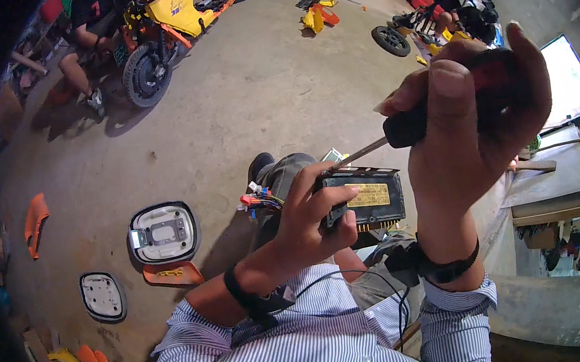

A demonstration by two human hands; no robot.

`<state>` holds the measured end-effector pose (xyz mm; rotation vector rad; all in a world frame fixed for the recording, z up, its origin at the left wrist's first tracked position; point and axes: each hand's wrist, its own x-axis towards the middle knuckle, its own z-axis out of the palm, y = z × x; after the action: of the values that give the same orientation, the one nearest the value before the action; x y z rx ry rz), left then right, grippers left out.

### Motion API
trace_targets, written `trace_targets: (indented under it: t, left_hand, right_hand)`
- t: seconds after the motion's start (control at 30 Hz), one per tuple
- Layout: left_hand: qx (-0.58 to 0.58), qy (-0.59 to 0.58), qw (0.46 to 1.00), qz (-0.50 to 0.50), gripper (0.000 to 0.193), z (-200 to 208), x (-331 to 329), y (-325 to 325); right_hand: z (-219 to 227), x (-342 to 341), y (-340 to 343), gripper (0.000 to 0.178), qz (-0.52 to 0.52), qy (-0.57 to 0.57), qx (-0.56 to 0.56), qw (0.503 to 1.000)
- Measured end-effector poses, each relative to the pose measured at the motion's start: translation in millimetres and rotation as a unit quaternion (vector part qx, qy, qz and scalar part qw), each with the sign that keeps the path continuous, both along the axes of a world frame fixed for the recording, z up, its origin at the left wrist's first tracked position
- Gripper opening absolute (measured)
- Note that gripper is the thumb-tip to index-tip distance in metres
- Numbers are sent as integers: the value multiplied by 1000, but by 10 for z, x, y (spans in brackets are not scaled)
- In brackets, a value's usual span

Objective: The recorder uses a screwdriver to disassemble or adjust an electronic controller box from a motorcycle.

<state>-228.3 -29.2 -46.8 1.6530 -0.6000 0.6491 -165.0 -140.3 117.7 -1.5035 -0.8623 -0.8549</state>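
My left hand (315, 217) is closed round a black finned electronic control box (392, 198) with a yellow label and a row of gold-coloured pins or fins along its near edge. In my raised right hand (469, 98) is a screwdriver (401, 130) with a thick black handle, partly red. Its metal shaft slants down to the left, and the tip meets the far left edge of the box. Exactly what the tip touches is too small to tell. A bundle of wires with red and white connectors (256, 198) sticks out left of my left hand, over my leg.
Two white, black-rimmed seat bases (187, 247) (103, 299) lie on the floor at left, beside orange panels (36, 220). A yellow motorbike (180, 12) stands at the far left with a person next to it. Another person sits near a partly dismantled bike (390, 41) at the far right.
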Motion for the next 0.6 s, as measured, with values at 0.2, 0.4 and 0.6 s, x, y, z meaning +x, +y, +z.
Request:
trace_targets:
  t: [0.2, 0.4, 0.6]
  left_hand:
    - [-10, -29, 999, 19, 34, -83, 33, 8]
    - [-11, 0, 1000, 5, 34, 30, -9, 54]
    - [-1, -1, 1000, 18, 32, -10, 16, 60]
  right_hand:
    - [22, 14, 102, 52, 187, 50, 53, 980]
    - [354, -39, -4, 61, 239, 137, -54, 960]
    - [361, -33, 10, 58, -37, 82, -222, 971]
